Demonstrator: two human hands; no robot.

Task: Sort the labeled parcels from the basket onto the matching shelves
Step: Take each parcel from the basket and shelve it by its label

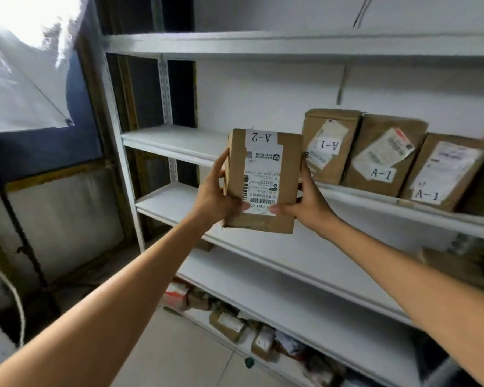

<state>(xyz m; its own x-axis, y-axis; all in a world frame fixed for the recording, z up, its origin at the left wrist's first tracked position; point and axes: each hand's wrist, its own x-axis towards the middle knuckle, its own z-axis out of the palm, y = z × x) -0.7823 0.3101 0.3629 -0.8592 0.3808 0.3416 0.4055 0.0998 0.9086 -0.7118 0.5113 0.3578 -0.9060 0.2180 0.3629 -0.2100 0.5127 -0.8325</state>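
Note:
A brown cardboard parcel (263,180) with a white shipping label and an upside-down "A-2" tag is held up in front of the white metal shelving unit (179,141). My left hand (217,194) grips its left edge, thumb on the front. My right hand (309,199) grips its right edge, thumb on the lower front. Behind it, three cardboard parcels tagged "A-1" (329,146) (383,155) (442,171) stand in a row on the upper shelf board. The basket is out of view.
Another shelf board (263,252) runs below my hands. Several small parcels (229,325) lie on the bottom level near the floor. A softbox light on a dark stand (23,233) stands to the left, with a white cable beside it.

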